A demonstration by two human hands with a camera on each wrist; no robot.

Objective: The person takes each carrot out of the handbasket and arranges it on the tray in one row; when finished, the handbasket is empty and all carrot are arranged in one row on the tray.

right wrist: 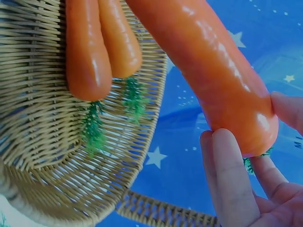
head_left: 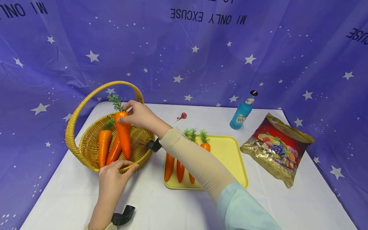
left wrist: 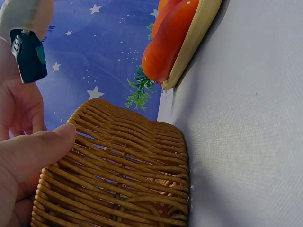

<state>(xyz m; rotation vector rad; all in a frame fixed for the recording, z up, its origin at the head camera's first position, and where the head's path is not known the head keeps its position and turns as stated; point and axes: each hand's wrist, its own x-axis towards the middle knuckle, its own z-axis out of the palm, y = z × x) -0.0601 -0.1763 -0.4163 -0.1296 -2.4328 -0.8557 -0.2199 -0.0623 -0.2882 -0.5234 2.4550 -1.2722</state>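
Note:
My right hand (head_left: 140, 115) pinches a toy carrot (head_left: 123, 134) near its leafy top, holding it over the wicker basket (head_left: 141, 137). In the right wrist view the fingers and thumb meet the thick end of that carrot (right wrist: 222, 80). Two other carrots lie inside the basket, one carrot (head_left: 104, 143) at the left and another carrot (head_left: 114, 150) partly behind the held one. My left hand (head_left: 113, 179) grips the basket's near rim. The left wrist view shows its thumb (left wrist: 42, 149) over the rim and the woven side (left wrist: 118, 165) below.
A yellow tray (head_left: 227, 159) holds several carrots (head_left: 169, 166), partly hidden by my right sleeve. Behind it lies a red lollipop (head_left: 183, 115). A blue bottle (head_left: 241, 115) stands at the back right, beside a red and gold bag (head_left: 279, 147). The basket's tall handle (head_left: 86, 102) arches up on the left.

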